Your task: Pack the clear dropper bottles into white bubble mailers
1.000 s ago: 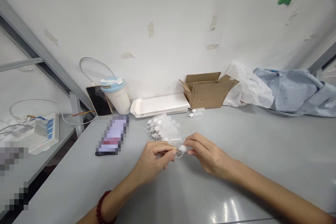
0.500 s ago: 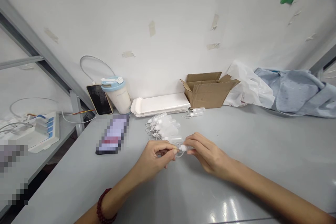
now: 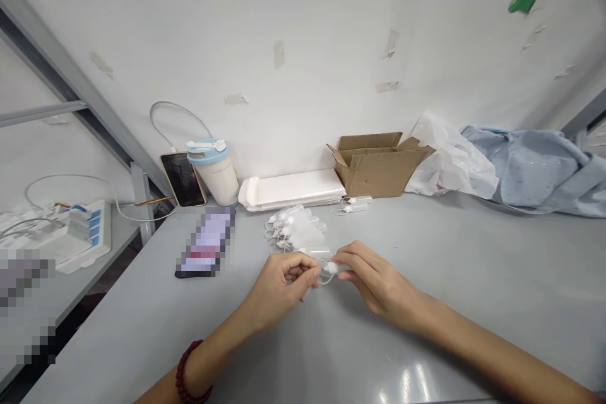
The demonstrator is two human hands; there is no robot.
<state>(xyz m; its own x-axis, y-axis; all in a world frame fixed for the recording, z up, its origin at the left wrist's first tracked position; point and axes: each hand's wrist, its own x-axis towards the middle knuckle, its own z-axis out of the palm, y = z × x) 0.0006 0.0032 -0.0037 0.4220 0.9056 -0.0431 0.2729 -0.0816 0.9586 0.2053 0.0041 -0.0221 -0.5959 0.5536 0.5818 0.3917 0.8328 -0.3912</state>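
Observation:
Fingertips of my right hand (image 3: 372, 278) pinch a small clear bottle with a white cap (image 3: 332, 267), held tilted toward the left. My left hand (image 3: 286, 284) has thumb and forefinger pressed together at the thin loop (image 3: 326, 279) by that cap. Its other fingers are curled. Just behind my hands lies a pile of similar small bottles (image 3: 300, 230), with white caps and thin loops. Two more such bottles (image 3: 357, 204) rest apart from the pile, in front of the cardboard box.
Along the wall stand a phone (image 3: 184, 180), a cup (image 3: 216, 173), stacked white cartons (image 3: 293, 189), an open cardboard box (image 3: 386, 170), a plastic bag (image 3: 454, 161) and blue cloth (image 3: 534, 167). A blurred phone (image 3: 207, 243) lies left; a power strip (image 3: 85, 240) sits further left.
The whole view has shifted slightly. Both hands stay nearly in place around the small bottle, with only slight finger movement.

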